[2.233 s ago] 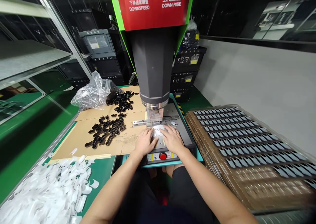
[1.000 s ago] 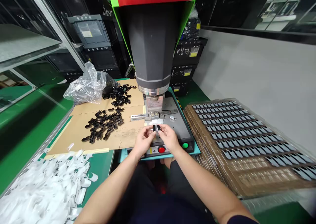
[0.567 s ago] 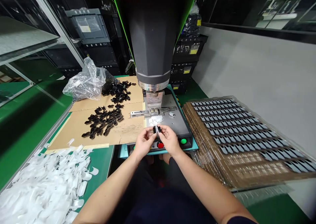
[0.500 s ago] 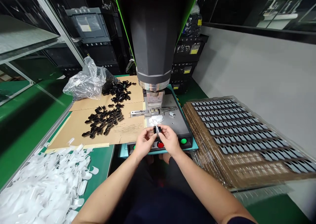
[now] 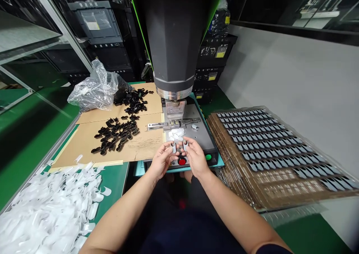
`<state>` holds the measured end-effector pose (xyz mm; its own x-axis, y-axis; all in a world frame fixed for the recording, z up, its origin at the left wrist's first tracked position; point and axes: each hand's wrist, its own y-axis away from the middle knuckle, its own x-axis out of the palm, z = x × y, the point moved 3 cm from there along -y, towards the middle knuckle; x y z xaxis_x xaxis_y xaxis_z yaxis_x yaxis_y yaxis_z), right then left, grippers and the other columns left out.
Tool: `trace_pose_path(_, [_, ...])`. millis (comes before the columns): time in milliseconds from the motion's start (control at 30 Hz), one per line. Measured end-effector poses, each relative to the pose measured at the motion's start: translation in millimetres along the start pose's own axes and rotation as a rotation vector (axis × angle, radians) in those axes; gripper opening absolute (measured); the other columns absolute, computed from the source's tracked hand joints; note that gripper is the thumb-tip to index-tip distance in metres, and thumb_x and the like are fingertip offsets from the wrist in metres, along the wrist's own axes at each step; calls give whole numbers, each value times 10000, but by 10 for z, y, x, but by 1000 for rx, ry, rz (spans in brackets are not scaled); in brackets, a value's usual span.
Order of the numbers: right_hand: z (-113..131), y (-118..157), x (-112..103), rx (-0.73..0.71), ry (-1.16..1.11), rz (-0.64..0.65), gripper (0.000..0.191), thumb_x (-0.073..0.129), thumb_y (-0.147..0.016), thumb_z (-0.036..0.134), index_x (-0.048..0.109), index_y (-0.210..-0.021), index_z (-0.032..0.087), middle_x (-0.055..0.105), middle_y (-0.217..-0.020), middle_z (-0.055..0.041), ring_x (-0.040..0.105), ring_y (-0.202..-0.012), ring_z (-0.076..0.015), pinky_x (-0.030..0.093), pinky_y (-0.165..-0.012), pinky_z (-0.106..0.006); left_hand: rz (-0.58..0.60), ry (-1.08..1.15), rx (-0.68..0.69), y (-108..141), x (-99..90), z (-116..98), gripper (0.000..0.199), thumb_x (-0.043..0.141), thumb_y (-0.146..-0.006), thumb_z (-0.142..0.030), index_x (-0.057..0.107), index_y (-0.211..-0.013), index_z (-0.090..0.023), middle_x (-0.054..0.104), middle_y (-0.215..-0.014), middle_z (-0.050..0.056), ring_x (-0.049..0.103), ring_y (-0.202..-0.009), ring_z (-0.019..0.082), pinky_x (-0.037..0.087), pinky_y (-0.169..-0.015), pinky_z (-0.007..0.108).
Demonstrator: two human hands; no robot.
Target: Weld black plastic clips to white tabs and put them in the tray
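My left hand (image 5: 162, 159) pinches a small pale part with a black edge (image 5: 173, 148) between thumb and fingers. A similar pale and black part (image 5: 185, 146) is in the fingertips of my right hand (image 5: 197, 158). The two parts are a little apart, above the front edge of the press base. Just beyond them lie several white pieces (image 5: 176, 134) on the grey plate (image 5: 193, 114). Behind those is a metal fixture (image 5: 174, 124) under the press head (image 5: 174, 74). One more pale part (image 5: 195, 127) rests to the fixture's right.
Black clips (image 5: 117, 134) are spread over cardboard (image 5: 148, 143) at left, near a plastic bag (image 5: 97, 89). White pieces (image 5: 53, 209) are heaped at lower left. Stacked trays (image 5: 275, 177) with rows of parts stand right. A red button (image 5: 182, 160) and green button (image 5: 208, 157) face me.
My hands have moved slightly apart. The black pieces held close together before now show as two separate parts with pale faces turned up. The camera view has shifted a little.
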<state>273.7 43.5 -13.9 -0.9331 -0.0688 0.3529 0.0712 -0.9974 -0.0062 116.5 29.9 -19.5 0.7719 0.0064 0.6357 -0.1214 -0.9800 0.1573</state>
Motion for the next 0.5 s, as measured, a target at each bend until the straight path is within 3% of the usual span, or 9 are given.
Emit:
trace_pose_path(200, [27, 19, 17, 71, -97, 48, 426, 716, -897, 427, 674, -1284, 254, 737, -1269, -91, 677, -845, -195, 602, -784, -379, 47, 62, -89, 45, 48, 18, 420, 891, -875, -324, 719, -1224, -165, 785, -1077, 92, 782, -906, 174, 642, -775, 250])
trace_pose_path(500, [61, 47, 28, 81, -122, 89, 349, 635, -878, 305, 657, -1222, 245, 725, -1183, -75, 659, -835, -191, 568, -772, -362, 59, 68, -106, 68, 46, 47, 478, 885, -876, -318, 702, -1296, -181, 783, -1086, 91, 787, -909, 181, 655, -781, 264])
